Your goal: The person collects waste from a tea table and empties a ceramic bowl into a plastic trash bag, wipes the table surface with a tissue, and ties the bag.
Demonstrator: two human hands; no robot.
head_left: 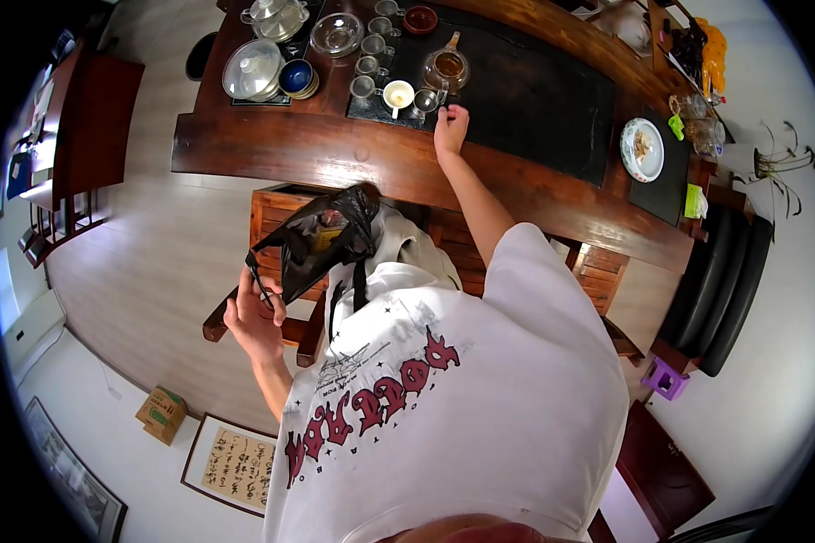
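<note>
My left hand (255, 319) is curled around the twisted handles of a black plastic bag (330, 240). The bag hangs open beside my body, and a yellow and red item shows dimly inside. My right hand (451, 133) reaches over the wooden table's near side, fingertips pinched at the handle of a small glass cup (425, 102). Left of that cup stands a white cup (397, 96) with a little pale liquid or residue in it. Just beyond my fingers is a glass teapot (445, 69) with brown tea.
Several small glass cups (368, 65) line the dark tray (534, 90). Lidded glass bowls (254, 71) and stacked blue bowls (297, 78) stand at the left. On the right lie a patterned white dish (641, 149) and a black cushioned seat (711, 285). Wooden chairs (598, 271) sit under the table edge.
</note>
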